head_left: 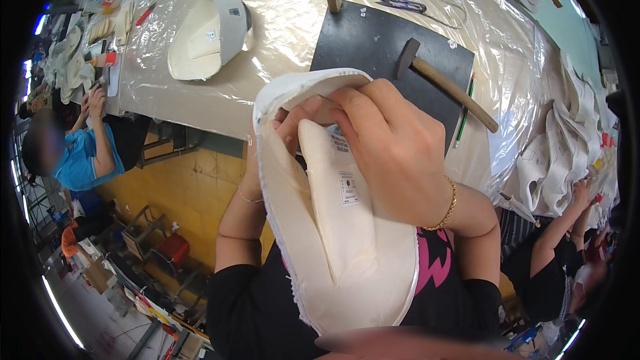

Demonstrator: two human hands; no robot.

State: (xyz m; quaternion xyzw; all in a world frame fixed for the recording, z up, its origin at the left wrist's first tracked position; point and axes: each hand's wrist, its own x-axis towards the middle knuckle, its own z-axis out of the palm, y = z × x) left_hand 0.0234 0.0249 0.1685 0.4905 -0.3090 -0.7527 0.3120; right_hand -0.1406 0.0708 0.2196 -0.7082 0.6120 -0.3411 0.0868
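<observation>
Person in a blue shirt (87,160) is at the far left, with two hands close together by the bench (280,20). Shiny clear plastic covers the bench, and a red pen (145,13) lies near that end. Next comes a spare shoe upper (230,30), white outside and cream inside, resting on the plastic. In the middle, the big shoe upper (347,240) is up in front of the worker's black shirt (260,300), with a small printed label showing inside. The left hand (297,120) comes from behind its wall, and its bent fingers show in the opening; too much is hidden, so I cannot tell what its grip is doing. The right hand (400,140) bends over the top rim, its grip closed on that edge, finger and thumb near the left fingers. Past the upper, a black board (360,33) lies flat, with blue snips (400,4) just behind it and a hammer (460,90) across it. A green pencil (465,110) is by its right side. At the far right are piled white pieces (553,147).
</observation>
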